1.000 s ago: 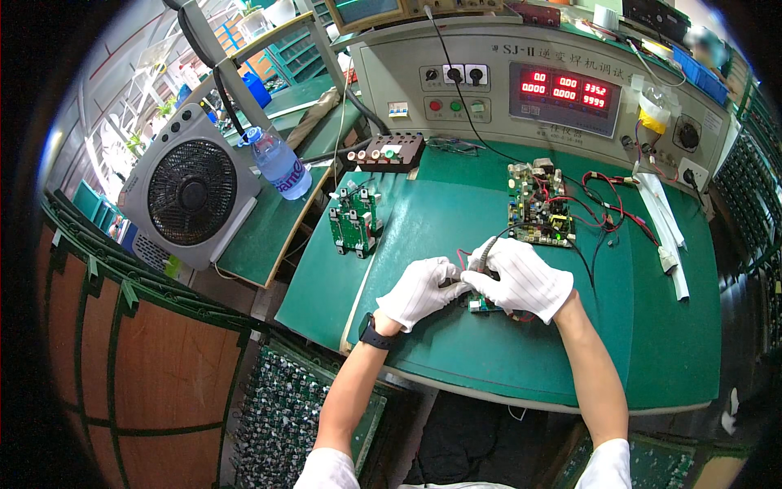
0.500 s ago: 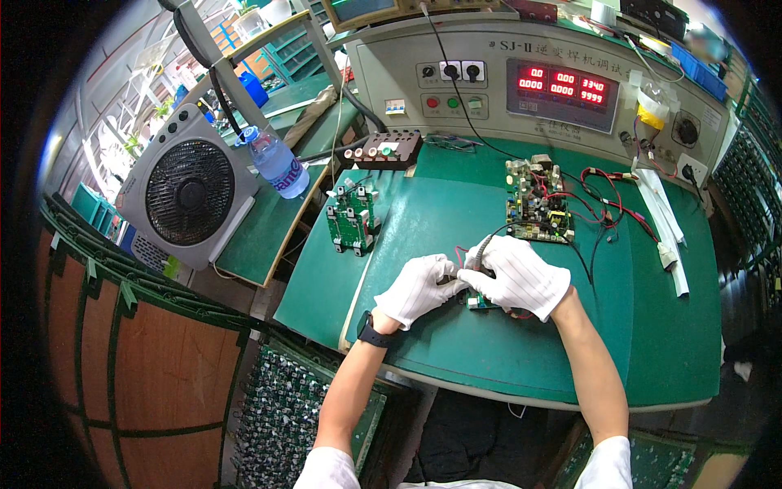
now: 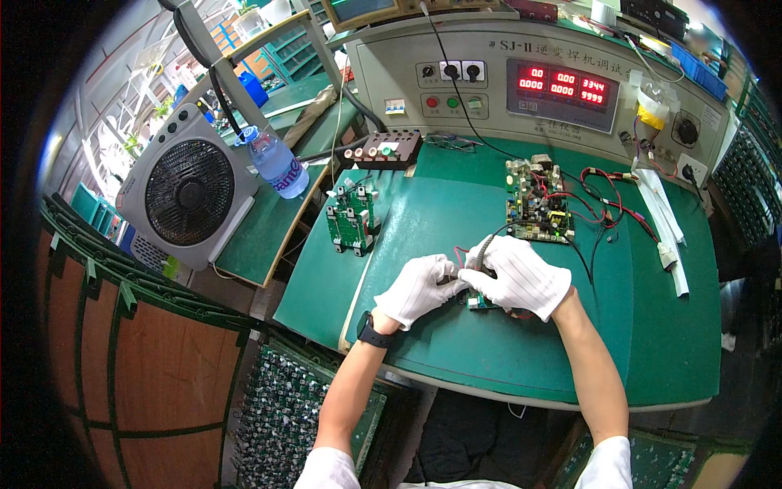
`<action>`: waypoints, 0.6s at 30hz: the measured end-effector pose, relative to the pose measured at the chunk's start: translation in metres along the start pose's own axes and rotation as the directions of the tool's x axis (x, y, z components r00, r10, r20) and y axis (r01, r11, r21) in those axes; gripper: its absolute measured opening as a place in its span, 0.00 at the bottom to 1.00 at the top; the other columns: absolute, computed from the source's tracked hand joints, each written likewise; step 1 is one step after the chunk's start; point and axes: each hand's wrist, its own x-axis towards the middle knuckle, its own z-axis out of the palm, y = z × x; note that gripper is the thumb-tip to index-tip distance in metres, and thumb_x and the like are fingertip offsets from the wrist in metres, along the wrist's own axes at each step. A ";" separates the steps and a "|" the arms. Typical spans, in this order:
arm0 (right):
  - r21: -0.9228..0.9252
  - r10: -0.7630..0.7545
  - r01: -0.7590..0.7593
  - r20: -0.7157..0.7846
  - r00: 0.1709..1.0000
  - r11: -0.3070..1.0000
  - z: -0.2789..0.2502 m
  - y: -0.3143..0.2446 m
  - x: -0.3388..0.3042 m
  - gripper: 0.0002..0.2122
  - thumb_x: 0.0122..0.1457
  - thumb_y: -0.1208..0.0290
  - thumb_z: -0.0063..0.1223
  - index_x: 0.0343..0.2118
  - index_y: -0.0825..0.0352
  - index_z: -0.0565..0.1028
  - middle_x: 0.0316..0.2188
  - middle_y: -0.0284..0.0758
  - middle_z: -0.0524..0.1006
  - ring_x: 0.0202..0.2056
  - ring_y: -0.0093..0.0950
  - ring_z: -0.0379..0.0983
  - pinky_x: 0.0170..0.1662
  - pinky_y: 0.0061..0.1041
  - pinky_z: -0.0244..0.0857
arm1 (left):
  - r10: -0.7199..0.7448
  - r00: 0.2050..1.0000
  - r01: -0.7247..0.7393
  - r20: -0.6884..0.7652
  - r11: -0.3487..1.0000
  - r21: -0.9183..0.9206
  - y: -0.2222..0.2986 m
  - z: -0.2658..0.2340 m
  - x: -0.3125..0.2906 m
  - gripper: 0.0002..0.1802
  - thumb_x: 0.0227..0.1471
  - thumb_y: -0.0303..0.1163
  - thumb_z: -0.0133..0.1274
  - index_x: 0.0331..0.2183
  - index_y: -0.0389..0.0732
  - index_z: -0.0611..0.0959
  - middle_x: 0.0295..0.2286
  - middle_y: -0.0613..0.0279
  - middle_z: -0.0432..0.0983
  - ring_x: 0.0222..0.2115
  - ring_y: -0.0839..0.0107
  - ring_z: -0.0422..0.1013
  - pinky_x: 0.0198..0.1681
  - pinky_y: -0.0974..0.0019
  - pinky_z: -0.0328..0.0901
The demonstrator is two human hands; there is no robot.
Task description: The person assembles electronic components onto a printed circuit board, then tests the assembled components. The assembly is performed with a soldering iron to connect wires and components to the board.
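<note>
Basically, R hand (image 3: 521,277) pinching cable (image 3: 484,252), L hand (image 3: 417,291) grip unclear, PCB (image 3: 478,301) beneath, lettered panel (image 3: 387,67), red digits (image 3: 564,82)

Your white-gloved left hand (image 3: 417,291) and right hand (image 3: 521,277) come together over the middle of the worktop (image 3: 489,359), partly hiding a small green circuit board (image 3: 478,302); what they grip between them is hidden from you. An upright green board assembly (image 3: 352,220) sits by the worktop's left edge, a populated board (image 3: 538,204) toward its far edge, and a white strip (image 3: 661,213) near its right edge.
</note>
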 end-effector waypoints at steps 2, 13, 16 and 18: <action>-0.005 -0.003 0.003 -0.001 1.000 1.000 0.001 0.000 -0.001 0.08 0.61 0.64 0.58 0.34 0.63 0.82 0.27 0.38 0.77 0.30 0.35 0.75 0.30 0.34 0.70 | 0.000 1.000 0.000 0.002 1.000 0.001 0.000 0.000 0.000 0.13 0.50 0.30 0.67 0.25 0.37 0.78 0.22 0.51 0.72 0.21 0.53 0.68 0.26 0.59 0.65; 0.042 0.138 -0.142 0.078 0.987 0.989 -0.007 -0.007 0.005 0.14 0.59 0.62 0.61 0.30 0.71 0.81 0.26 0.46 0.80 0.29 0.45 0.77 0.34 0.40 0.71 | 0.026 1.000 -0.026 -0.011 1.000 -0.012 0.002 0.000 0.001 0.14 0.50 0.30 0.68 0.24 0.37 0.77 0.21 0.50 0.70 0.21 0.52 0.66 0.25 0.59 0.63; 0.058 0.134 -0.138 0.070 0.989 0.989 -0.010 -0.008 0.007 0.14 0.59 0.62 0.61 0.29 0.71 0.80 0.25 0.45 0.79 0.28 0.44 0.77 0.33 0.40 0.70 | 0.025 1.000 -0.025 0.000 1.000 0.007 0.003 -0.001 0.003 0.15 0.49 0.30 0.68 0.24 0.37 0.76 0.21 0.50 0.70 0.20 0.52 0.66 0.25 0.59 0.63; 0.057 0.126 -0.129 0.053 0.991 0.990 -0.008 -0.007 0.006 0.14 0.59 0.62 0.61 0.29 0.71 0.80 0.25 0.45 0.79 0.28 0.44 0.77 0.34 0.40 0.70 | 0.028 1.000 -0.028 -0.005 0.999 0.014 0.003 0.000 0.003 0.15 0.50 0.30 0.68 0.24 0.37 0.76 0.21 0.50 0.70 0.20 0.52 0.66 0.25 0.59 0.63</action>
